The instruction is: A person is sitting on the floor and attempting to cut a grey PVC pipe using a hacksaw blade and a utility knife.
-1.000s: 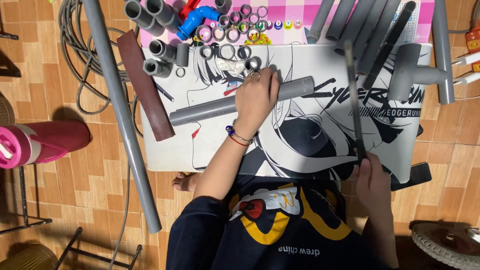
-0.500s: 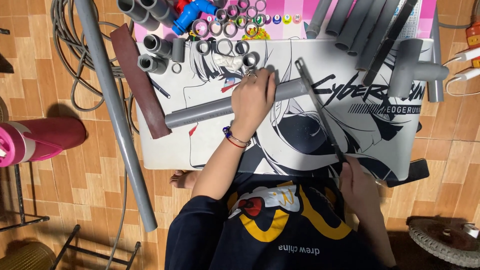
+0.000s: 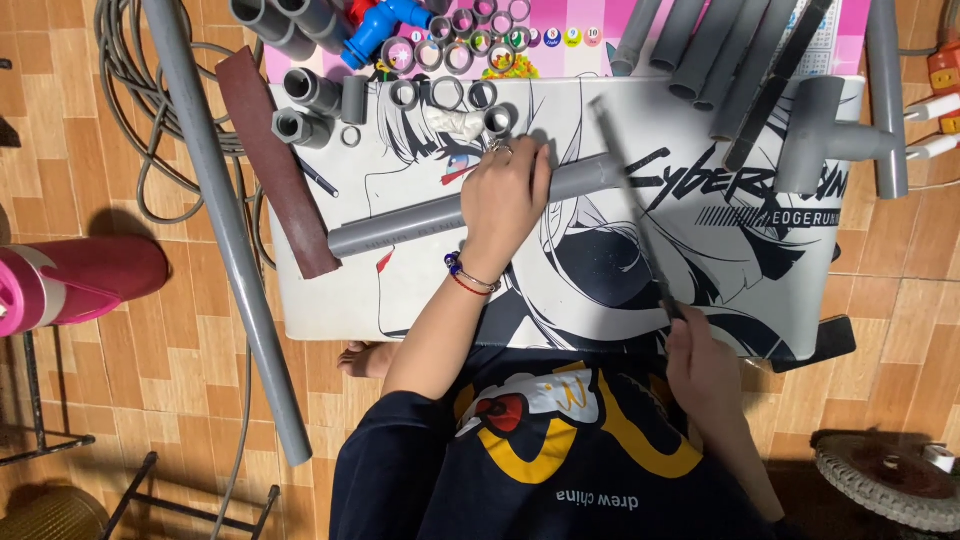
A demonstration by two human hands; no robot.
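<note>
The white printed mat [image 3: 700, 300] covers the floor in front of me and serves as my bench, so everything sits within reach on a flat surface. A long grey pipe [image 3: 225, 230] lies off its edge at 9 o'clock, parked out of the way on the tiles.

The grey pipe piece [image 3: 400, 225] I am working on lies across the mat's middle, slanting up toward 2 o'clock. My left hand [image 3: 503, 200] presses down on it near its far end, fingers curled over the top, so it cannot roll or slide (a round pipe on a smooth mat would otherwise wander). My right hand [image 3: 705, 375], at 5 o'clock near my body, is closed around the handle of a thin saw blade [image 3: 630, 200], which angles away toward 12 o'clock and crosses the pipe just beside my left hand; gripping close to the cut keeps the pipe stiff there.

Spare pipe lengths [image 3: 700, 50] and a grey tee fitting [image 3: 830, 135] rest at 1 to 2 o'clock. A brown sanding strip [image 3: 275, 165] lies at 10 o'clock. Small cut rings [image 3: 445, 92] cluster at 12 o'clock, gathered together beyond the work.
</note>
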